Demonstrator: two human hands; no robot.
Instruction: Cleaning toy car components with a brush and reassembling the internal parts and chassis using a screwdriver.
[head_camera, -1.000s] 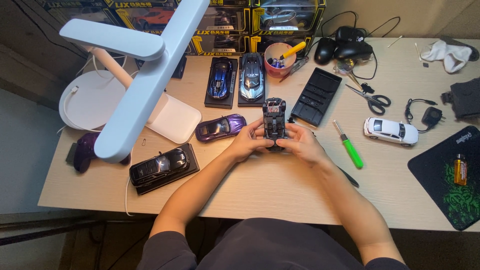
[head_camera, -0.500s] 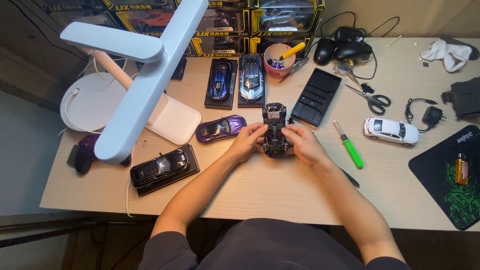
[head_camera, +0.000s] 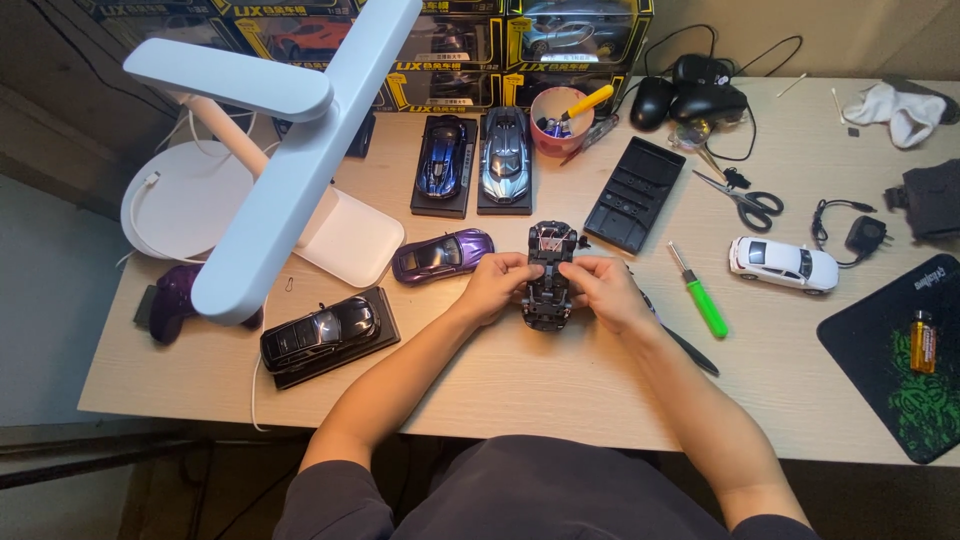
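Both hands hold a black model car chassis with its body off, just above the wooden desk. My left hand grips its left side and my right hand grips its right side, fingers pressed onto the underside parts. A purple model car lies just left of my left hand. A green-handled screwdriver lies right of my right hand, and an empty black display base sits behind it.
A white desk lamp overhangs the left half. Blue, silver-blue and black model cars sit on bases. A pink cup, scissors, white car, mouse pad and boxed cars surround the workspace.
The chassis and both hands have shifted slightly nearer to me and lower toward the desk. My grip on it stays the same.
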